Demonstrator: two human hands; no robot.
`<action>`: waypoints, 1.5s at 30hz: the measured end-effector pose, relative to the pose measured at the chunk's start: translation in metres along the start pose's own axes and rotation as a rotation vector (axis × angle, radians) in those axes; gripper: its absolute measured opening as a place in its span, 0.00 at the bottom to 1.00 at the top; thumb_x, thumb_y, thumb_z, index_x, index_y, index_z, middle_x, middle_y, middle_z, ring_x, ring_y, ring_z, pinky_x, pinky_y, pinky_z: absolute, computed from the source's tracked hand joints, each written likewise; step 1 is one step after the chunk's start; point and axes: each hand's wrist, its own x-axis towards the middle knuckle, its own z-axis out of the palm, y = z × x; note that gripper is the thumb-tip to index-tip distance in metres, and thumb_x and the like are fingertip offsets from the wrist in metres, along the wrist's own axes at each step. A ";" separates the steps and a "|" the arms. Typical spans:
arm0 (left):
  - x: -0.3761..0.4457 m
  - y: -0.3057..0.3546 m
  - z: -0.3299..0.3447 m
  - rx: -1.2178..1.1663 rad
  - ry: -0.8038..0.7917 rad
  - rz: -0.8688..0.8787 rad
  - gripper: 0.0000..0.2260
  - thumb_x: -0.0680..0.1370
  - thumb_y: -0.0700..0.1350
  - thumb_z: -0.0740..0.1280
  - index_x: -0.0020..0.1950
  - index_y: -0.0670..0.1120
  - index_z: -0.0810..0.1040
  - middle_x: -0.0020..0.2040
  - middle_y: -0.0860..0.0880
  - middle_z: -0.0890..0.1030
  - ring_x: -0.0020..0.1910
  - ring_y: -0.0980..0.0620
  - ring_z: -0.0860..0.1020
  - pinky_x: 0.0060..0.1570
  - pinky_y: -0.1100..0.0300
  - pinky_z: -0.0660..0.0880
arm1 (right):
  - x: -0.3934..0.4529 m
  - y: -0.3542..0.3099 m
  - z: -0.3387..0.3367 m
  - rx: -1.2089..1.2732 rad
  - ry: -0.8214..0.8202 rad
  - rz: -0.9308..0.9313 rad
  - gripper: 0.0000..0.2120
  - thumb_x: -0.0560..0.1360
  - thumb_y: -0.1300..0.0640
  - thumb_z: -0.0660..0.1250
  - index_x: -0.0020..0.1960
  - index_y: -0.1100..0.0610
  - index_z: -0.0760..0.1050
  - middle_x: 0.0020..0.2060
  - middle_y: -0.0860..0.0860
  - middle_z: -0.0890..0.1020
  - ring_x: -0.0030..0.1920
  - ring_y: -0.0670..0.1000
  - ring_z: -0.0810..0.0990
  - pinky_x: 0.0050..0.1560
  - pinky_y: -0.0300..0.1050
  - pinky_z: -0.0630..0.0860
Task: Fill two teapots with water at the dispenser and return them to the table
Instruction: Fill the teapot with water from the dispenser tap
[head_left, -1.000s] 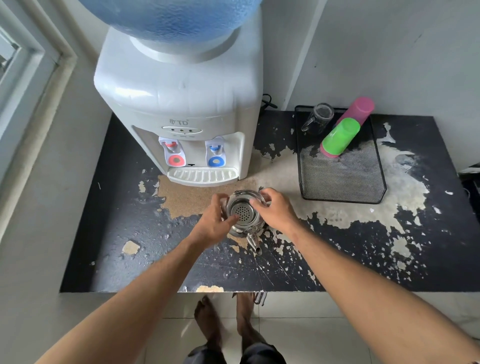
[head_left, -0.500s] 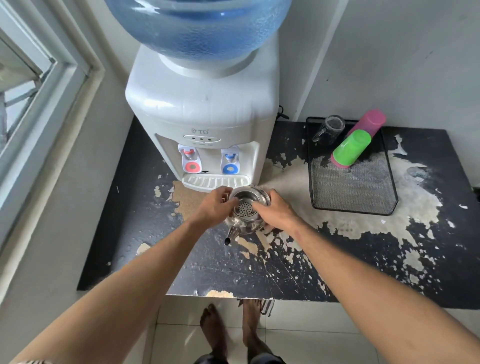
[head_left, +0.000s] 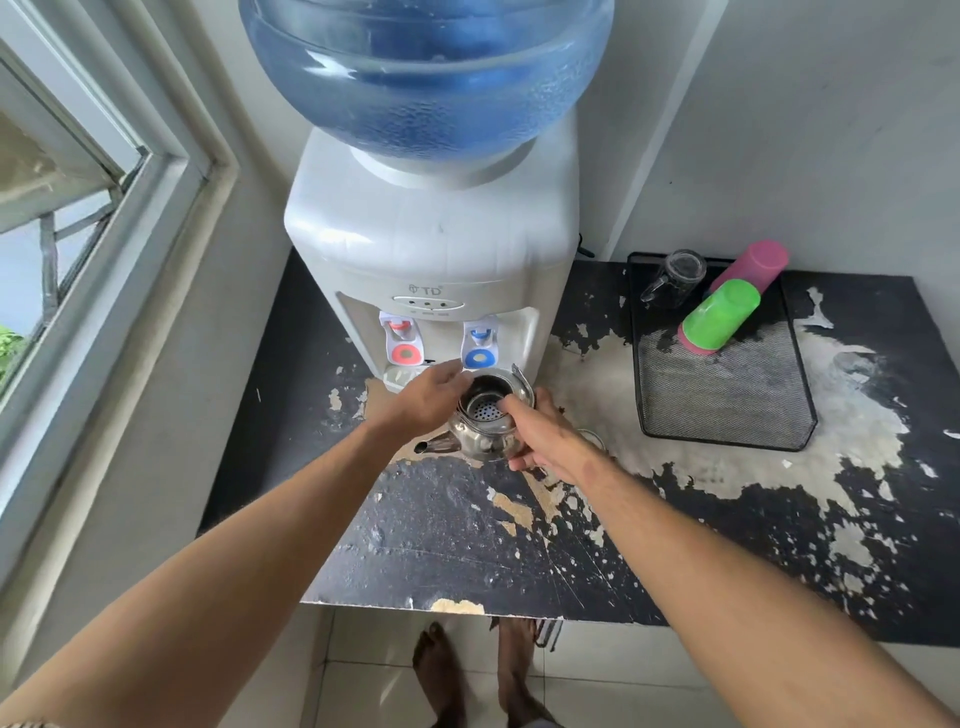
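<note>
Both your hands, left and right, grasp the steel teapot below the dispenser's blue tap; misaligned, water could splash the surface.

Single head view, steeply down and forward, close above dispenser and table

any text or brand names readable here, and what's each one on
"TD", with a small emblem before it: on the front of the white water dispenser, above the indicator panel.
Tiny captions under the three indicator lights on that panel: too small and blurred to read.
The red tap, blue tap, water bottle, steel teapot, green cup and pink cup: no text visible.
</note>
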 end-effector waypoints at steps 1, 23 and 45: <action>-0.001 0.004 -0.003 0.028 0.009 0.008 0.14 0.86 0.46 0.59 0.65 0.41 0.80 0.55 0.48 0.84 0.54 0.52 0.80 0.60 0.53 0.75 | 0.000 -0.001 0.003 0.004 0.017 -0.005 0.08 0.83 0.48 0.64 0.54 0.49 0.66 0.56 0.58 0.80 0.43 0.54 0.81 0.47 0.54 0.84; 0.014 0.027 -0.019 0.236 0.206 0.037 0.09 0.82 0.44 0.65 0.58 0.43 0.82 0.49 0.46 0.84 0.49 0.45 0.82 0.53 0.48 0.81 | 0.029 -0.001 0.031 0.310 0.098 -0.063 0.17 0.81 0.45 0.67 0.64 0.55 0.74 0.54 0.58 0.85 0.48 0.59 0.88 0.48 0.55 0.86; -0.001 0.026 -0.020 0.121 0.258 0.040 0.09 0.84 0.42 0.63 0.59 0.40 0.80 0.47 0.47 0.82 0.42 0.50 0.80 0.30 0.67 0.75 | 0.038 0.014 0.025 0.315 0.055 -0.107 0.23 0.80 0.47 0.69 0.70 0.54 0.68 0.60 0.58 0.82 0.48 0.58 0.88 0.44 0.50 0.86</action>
